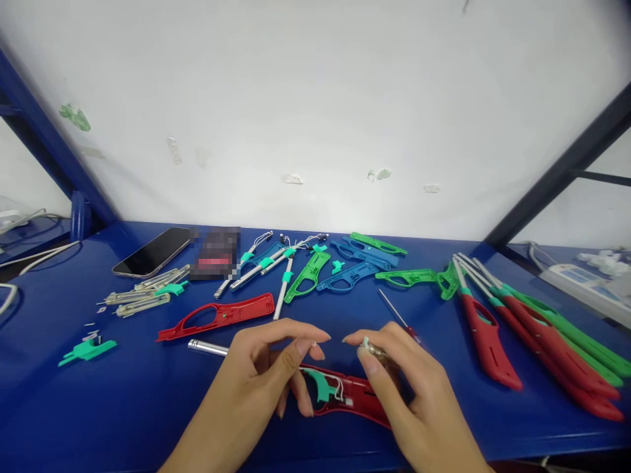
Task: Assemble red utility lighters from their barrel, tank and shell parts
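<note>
My left hand has its thumb and index finger nearly together, with a tiny white piece at the thumb tip. My right hand grips a clear, yellowish lighter fuel tank, a pale fitting at its end facing left; most of the tank is hidden by the fingers. Below both hands lies an open red lighter handle half. Inside it sit a teal trigger and white wires. A metal lighter tube sticks out to the left of my left hand.
Another red handle half, green and blue halves, and tubes lie behind. Fuel tanks, a teal trigger and a phone are left. A screwdriver and assembled lighters are right.
</note>
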Action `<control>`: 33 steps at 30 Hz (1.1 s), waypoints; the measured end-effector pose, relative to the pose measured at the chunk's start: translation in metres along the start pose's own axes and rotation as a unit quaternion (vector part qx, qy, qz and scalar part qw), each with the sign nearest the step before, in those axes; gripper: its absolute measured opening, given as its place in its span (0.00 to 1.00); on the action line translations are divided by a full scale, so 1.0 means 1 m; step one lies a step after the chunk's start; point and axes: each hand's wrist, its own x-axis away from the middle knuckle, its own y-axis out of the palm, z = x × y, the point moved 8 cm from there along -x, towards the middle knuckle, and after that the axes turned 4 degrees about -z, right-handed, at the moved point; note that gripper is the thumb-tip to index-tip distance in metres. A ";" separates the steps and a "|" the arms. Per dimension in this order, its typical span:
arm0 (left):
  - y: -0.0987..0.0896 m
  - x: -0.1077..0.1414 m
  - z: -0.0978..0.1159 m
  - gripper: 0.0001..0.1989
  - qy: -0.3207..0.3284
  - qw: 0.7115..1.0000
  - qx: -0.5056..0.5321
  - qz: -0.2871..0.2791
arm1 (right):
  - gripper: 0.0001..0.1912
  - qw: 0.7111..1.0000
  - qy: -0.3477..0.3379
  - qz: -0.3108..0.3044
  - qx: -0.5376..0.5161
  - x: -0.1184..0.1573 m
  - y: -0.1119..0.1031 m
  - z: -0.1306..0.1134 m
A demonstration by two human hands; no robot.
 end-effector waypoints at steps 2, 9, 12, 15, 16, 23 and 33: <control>-0.002 0.000 -0.001 0.16 0.002 1.000 -0.004 0.010 | 0.10 1.000 0.004 -0.001 -0.001 0.000 0.001 0.002; -0.004 -0.002 -0.007 0.12 -0.026 1.000 -0.003 0.016 | 0.12 0.999 0.035 -0.015 -0.024 0.001 0.005 0.011; -0.002 -0.003 -0.006 0.15 -0.041 0.999 0.012 0.003 | 0.11 0.999 0.037 -0.012 -0.023 0.001 0.005 0.010; -0.001 -0.003 -0.006 0.19 -0.049 0.998 0.027 -0.002 | 0.11 0.999 0.023 -0.008 -0.024 0.001 0.004 0.007; -0.001 -0.003 -0.006 0.20 -0.051 0.998 0.032 -0.003 | 0.11 0.999 0.017 -0.010 -0.026 0.002 0.004 0.007; -0.002 -0.003 -0.008 0.22 -0.048 0.998 0.049 0.013 | 0.20 0.999 -0.030 -0.005 -0.036 0.001 0.002 0.000; 0.004 -0.002 -0.004 0.20 -0.041 0.999 -0.014 -0.008 | 0.15 0.992 -0.118 0.042 -0.024 0.002 -0.002 -0.017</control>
